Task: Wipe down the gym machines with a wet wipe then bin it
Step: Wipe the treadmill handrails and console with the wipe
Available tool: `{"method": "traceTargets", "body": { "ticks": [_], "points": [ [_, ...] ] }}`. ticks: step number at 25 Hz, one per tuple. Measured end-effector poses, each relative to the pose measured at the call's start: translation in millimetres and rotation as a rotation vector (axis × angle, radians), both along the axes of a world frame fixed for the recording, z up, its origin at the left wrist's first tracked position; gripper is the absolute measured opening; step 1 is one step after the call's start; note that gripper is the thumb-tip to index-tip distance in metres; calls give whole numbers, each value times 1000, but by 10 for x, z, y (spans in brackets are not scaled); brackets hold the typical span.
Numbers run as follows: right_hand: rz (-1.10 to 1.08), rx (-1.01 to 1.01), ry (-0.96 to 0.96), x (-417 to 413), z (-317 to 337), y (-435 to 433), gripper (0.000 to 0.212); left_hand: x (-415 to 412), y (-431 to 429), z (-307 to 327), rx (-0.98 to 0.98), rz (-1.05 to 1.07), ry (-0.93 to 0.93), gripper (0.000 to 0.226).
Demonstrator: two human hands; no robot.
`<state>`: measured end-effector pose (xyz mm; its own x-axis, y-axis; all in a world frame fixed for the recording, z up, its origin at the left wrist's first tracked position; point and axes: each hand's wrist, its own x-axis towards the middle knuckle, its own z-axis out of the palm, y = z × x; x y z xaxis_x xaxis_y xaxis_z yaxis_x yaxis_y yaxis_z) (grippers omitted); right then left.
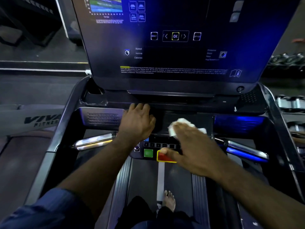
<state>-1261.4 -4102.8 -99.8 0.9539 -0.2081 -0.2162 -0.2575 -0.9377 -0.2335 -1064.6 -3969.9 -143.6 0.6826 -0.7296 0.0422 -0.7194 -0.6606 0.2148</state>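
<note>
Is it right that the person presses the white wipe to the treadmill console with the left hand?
Not quite. The head view shows the right hand pressing the white wipe to the treadmill console. The left hand only rests on the console, without a wipe.

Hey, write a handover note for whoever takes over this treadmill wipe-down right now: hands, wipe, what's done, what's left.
Left hand: rests on the console ledge, fingertips hidden.
Right hand: flat fingers press the wipe onto the console panel just above the buttons.
Done: the wipe is out and on the console; which surfaces are already wiped cannot be told.
Left, probably: the rest of the console, the screen, the handlebars, other machines, then binning the wipe. No bin is in view.
</note>
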Motion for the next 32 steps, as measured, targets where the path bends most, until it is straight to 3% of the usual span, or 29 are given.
{"method": "traceTargets", "body": {
  "ticks": [2,6,9,14,17,19,23,28,32],
  "points": [
    [-148,-150,46,-148,-87,-233,115,-9,18,21,13,-16,3,34],
    [-296,24,8,131,-319,-573,121,-33,23,21,-4,-75,12,27],
    [-277,38,-35,-59,-390,-528,116,0,41,3,-22,-58,53,26],
    [-499,113,-8,83,-367,-532,127,10,41,-23,-78,-12,101,32],
    [-375,-34,11,167,-320,-281,127,61,147,81,-368,123,372,23],
    [-229,8,19,329,-279,-52,120,87,357,140,-517,214,453,17],
    [91,217,-21,866,-155,400,107,86,902,100,-434,335,424,15],
    [270,327,-134,871,-331,384,88,237,1287,49,-504,449,629,20],
    [334,364,10,1486,-278,508,82,438,1414,92,-408,361,545,28]
  ]
}}
